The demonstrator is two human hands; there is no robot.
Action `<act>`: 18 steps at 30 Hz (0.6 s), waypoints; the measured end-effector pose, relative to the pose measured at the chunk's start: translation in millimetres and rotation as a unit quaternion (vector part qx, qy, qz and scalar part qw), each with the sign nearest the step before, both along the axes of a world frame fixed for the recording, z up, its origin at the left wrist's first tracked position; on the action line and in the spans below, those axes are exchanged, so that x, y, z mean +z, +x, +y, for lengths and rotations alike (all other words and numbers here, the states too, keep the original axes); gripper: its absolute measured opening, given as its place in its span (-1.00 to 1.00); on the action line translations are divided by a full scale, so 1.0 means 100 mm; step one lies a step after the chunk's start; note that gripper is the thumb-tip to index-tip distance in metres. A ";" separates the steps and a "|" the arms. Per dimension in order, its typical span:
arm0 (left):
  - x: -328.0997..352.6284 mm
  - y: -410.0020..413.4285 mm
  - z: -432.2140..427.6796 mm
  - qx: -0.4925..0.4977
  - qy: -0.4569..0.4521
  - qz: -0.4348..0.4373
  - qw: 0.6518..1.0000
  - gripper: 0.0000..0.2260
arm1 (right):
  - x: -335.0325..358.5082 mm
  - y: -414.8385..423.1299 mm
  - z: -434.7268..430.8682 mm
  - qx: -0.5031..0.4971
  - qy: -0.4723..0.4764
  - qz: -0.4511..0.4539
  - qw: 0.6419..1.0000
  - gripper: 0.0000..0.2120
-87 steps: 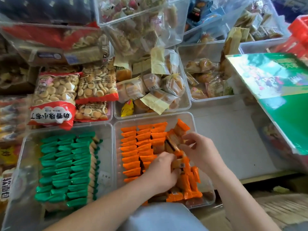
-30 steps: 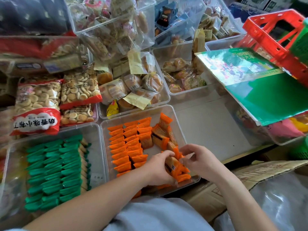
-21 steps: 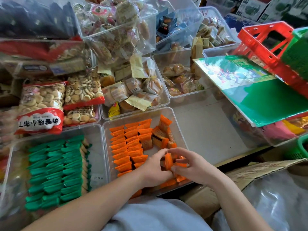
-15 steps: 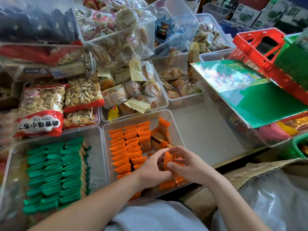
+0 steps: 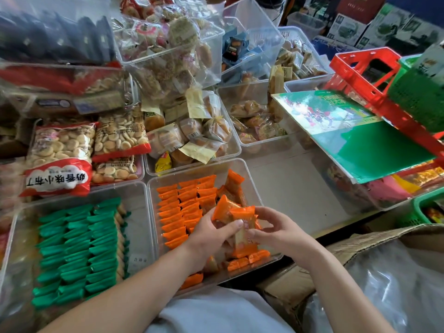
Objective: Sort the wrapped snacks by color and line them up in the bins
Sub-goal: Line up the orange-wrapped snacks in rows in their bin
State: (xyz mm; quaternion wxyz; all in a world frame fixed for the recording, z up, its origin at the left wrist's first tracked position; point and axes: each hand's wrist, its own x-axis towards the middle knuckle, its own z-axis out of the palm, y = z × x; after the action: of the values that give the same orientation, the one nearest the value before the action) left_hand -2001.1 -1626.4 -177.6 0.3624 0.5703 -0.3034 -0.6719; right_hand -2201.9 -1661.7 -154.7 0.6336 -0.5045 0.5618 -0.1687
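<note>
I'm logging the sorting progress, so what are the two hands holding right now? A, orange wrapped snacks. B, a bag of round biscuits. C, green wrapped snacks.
A: the left hand and right hand together grip a few orange wrapped snacks over the clear bin of orange ones.

Biscuit bags (image 5: pixel 60 150) lie at left; a tilted green box (image 5: pixel 355 140) sits right, a red basket (image 5: pixel 382 103) behind it, cardboard (image 5: pixel 360 246) near right

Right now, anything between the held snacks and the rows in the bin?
No barrier. Left hand and right hand hold the orange snacks above the orange bin. Loose packs crowd the space beside the rows.
</note>
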 end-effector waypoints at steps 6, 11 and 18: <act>0.13 0.09 -0.06 0.041 0.009 0.062 0.997 -0.76 | 0.04 0.11 0.02 -0.084 0.003 -0.026 0.996 -0.64; 0.10 0.30 -0.05 0.072 0.009 0.036 0.997 -0.82 | 0.12 0.11 0.02 -0.154 -0.024 -0.027 0.987 -0.75; 0.23 0.37 -0.01 0.098 0.020 0.078 0.992 -0.69 | 0.25 0.20 -0.04 -0.192 -0.051 -0.020 0.980 -0.70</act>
State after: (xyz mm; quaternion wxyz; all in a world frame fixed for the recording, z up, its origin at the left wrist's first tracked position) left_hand -1963.6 -1627.2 -155.0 0.4371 0.5506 -0.2031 -0.6816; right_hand -2181.6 -1665.9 -129.8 0.5738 -0.4156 0.6263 -0.3252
